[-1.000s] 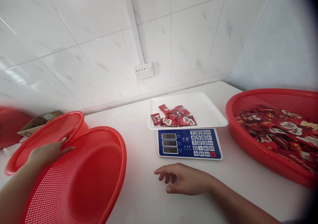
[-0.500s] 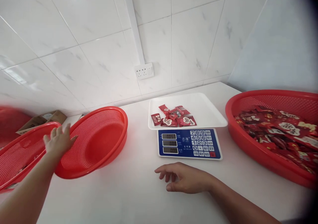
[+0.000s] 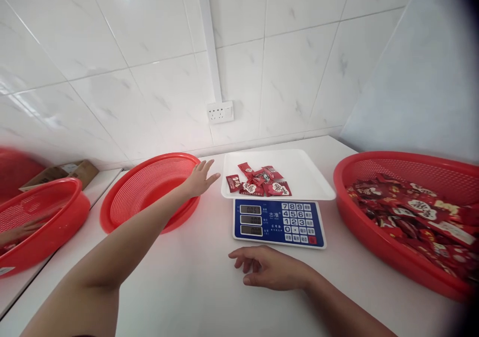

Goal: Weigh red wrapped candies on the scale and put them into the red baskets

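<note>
My left hand (image 3: 201,180) reaches over the right rim of the middle red mesh basket (image 3: 112,190), fingers spread, holding nothing. I cannot tell whether it touches the rim. My right hand (image 3: 267,268) is over the white table in front of the blue and white digital scale (image 3: 277,222). Its fingers are loosely bent and apart, with nothing in them. On the scale's white tray (image 3: 305,175) lie several red-wrapped candies (image 3: 258,181) in a loose pile. The middle basket's inside is partly hidden by my left arm.
To the right stands a large red basket (image 3: 348,217) full of red-wrapped candies (image 3: 411,207). Another red basket (image 3: 75,217) at the left has another person's hand (image 3: 28,230) in it. Behind it is a cardboard box (image 3: 84,173). A socket (image 3: 220,111) is on the tiled wall.
My left hand has moved right, from between the two left baskets to the middle basket's right rim. The middle basket sits farther back. Another person's hand now shows at left. My right hand stays put.
</note>
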Action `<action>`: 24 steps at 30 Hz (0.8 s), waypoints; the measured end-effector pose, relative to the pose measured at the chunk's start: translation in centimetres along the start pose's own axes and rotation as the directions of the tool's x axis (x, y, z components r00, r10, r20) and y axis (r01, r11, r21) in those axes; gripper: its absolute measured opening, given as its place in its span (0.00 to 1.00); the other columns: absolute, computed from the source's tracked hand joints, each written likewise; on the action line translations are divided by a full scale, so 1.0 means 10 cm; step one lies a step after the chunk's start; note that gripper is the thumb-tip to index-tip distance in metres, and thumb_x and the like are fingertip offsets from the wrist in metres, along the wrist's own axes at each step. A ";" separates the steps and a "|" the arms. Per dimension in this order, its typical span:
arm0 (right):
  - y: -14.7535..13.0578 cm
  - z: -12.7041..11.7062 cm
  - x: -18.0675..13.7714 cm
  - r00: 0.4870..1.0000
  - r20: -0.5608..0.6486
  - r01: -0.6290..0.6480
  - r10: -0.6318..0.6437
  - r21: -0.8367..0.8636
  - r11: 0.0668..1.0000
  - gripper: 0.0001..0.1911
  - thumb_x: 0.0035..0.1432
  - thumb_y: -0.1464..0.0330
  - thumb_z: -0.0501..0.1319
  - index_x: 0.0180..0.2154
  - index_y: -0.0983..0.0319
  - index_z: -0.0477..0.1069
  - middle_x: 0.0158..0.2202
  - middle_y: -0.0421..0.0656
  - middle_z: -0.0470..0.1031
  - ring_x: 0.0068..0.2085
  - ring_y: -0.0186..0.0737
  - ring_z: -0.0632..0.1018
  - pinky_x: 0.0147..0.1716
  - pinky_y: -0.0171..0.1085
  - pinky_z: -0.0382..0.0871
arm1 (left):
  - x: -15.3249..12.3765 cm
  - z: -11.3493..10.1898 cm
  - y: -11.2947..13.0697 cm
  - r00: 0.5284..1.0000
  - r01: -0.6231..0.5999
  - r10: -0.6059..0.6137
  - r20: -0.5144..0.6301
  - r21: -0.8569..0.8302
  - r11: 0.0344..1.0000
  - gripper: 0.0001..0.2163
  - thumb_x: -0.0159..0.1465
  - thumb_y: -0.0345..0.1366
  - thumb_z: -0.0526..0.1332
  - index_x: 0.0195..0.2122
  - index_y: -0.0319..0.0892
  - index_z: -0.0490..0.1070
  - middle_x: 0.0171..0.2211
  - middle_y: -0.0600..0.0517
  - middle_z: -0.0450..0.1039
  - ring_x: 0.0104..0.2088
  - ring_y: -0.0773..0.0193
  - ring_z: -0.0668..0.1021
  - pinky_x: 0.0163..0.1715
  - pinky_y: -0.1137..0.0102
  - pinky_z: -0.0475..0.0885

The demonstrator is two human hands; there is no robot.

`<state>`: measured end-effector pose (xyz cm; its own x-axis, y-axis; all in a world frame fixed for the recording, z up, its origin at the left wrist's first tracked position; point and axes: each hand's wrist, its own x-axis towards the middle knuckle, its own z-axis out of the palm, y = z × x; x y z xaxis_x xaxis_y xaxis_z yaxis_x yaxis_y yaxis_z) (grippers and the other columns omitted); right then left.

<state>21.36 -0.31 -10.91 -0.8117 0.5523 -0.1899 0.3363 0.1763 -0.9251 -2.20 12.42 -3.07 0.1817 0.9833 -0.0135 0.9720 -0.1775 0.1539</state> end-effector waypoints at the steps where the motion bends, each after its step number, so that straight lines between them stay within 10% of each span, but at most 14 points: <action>1: 0.00 0.00 0.00 1.000 0.000 -0.002 0.002 -0.006 1.000 0.29 0.54 0.65 0.61 0.58 0.57 0.64 0.48 0.44 0.73 0.43 0.38 0.74 0.40 0.35 0.70 | 0.05 -0.01 0.03 1.000 -0.014 0.014 0.006 0.016 1.000 0.29 0.67 0.48 0.43 0.66 0.41 0.39 0.68 0.38 0.39 0.67 0.46 0.44 0.61 0.46 0.46; 7: 0.00 0.02 -0.01 1.000 0.005 -0.009 0.009 -0.006 1.000 0.28 0.53 0.65 0.61 0.57 0.56 0.65 0.48 0.44 0.73 0.43 0.38 0.74 0.41 0.35 0.70 | 0.28 -0.21 0.42 0.922 -0.331 0.312 0.230 0.051 0.942 0.38 0.54 0.27 0.54 0.66 0.47 0.40 0.69 0.51 0.40 0.68 0.57 0.40 0.65 0.56 0.42; 14: 0.04 0.01 -0.01 1.000 -0.016 -0.016 0.016 0.007 1.000 0.28 0.54 0.64 0.61 0.57 0.56 0.64 0.48 0.44 0.73 0.43 0.37 0.75 0.42 0.35 0.70 | 0.45 -0.28 0.77 0.801 -0.486 0.423 0.423 0.047 0.873 0.41 0.49 0.31 0.59 0.65 0.47 0.47 0.67 0.49 0.47 0.67 0.49 0.48 0.63 0.53 0.48; 24: 0.05 0.01 0.01 0.999 -0.031 -0.032 0.032 0.016 0.999 0.28 0.54 0.64 0.61 0.57 0.58 0.64 0.47 0.45 0.73 0.43 0.37 0.75 0.41 0.35 0.70 | 0.40 -0.17 0.68 0.879 -0.448 0.412 0.239 0.118 0.886 0.23 0.58 0.45 0.54 0.55 0.47 0.60 0.54 0.46 0.65 0.55 0.52 0.66 0.52 0.61 0.65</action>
<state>21.38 -0.23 -11.47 -0.7853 0.5827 -0.2091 0.3540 0.1456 -0.9238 4.84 15.20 -0.36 0.5961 0.7814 -0.1844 0.7977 -0.6024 0.0259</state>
